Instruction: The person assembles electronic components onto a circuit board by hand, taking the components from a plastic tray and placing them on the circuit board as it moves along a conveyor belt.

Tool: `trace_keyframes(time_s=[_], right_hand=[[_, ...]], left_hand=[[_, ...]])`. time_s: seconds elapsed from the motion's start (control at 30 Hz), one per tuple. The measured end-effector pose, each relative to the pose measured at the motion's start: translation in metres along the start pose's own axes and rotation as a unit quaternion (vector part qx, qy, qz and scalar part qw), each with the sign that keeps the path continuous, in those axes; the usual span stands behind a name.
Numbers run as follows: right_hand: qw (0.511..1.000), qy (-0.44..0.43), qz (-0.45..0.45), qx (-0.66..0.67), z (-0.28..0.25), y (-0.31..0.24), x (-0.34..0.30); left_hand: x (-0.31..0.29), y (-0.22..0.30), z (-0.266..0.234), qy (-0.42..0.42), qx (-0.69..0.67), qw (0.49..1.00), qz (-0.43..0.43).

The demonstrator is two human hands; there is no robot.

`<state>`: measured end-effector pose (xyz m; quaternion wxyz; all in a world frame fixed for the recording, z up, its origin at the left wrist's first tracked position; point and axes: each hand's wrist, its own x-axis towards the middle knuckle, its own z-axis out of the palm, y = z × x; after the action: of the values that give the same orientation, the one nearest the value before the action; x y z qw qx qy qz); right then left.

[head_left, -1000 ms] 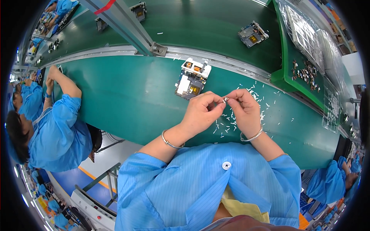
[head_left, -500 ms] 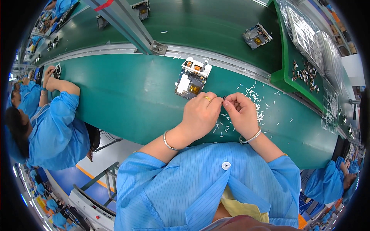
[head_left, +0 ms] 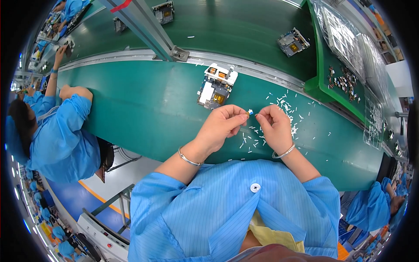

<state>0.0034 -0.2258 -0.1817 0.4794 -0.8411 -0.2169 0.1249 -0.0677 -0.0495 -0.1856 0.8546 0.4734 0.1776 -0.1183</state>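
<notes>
My left hand (head_left: pixel 221 124) pinches a small blue and yellowish component (head_left: pixel 250 112) with a white bit on it between thumb and fingertips. Close beside it, my right hand (head_left: pixel 277 125) has thumb and forefinger pressed together; whatever they hold is too small to make out. A circuit board assembly (head_left: pixel 217 88) with a white frame, copper-coloured coils and a white block lies just beyond my left hand on the green work surface. Many small white strips (head_left: pixel 286 107) are scattered around and behind my right hand.
A metal rail (head_left: pixel 270 75) and upright post (head_left: pixel 142 30) divide the work surface from a green conveyor belt (head_left: pixel 235 26). Another board (head_left: pixel 293 42) sits on the belt. At right stands a green-edged tray (head_left: pixel 345 87) of small parts. A co-worker (head_left: pixel 65 135) sits at left.
My left hand has turned and drawn slightly back from the right, bringing the small blue component into sight. The co-worker's arm at left now reaches toward the belt. Belt boards have shifted slightly right.
</notes>
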Motion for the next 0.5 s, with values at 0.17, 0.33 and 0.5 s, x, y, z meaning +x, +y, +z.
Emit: trace_keyframes(time_s=[0.17, 0.33, 0.5], right_hand=[[0.978, -0.05, -0.137, 0.149, 0.001, -0.012, 0.006], [0.969, -0.09, -0.115, 0.197, -0.001, -0.009, 0.011], [0.98, -0.055, -0.059, 0.183, 0.006, -0.004, 0.03]], left_hand=[[-0.002, -0.005, -0.012, -0.139, -0.216, 0.962, -0.094], [-0.007, 0.009, -0.017, -0.143, -0.159, 0.972, -0.095], [0.021, 0.031, -0.047, 0.323, 0.569, 0.646, 0.392]])
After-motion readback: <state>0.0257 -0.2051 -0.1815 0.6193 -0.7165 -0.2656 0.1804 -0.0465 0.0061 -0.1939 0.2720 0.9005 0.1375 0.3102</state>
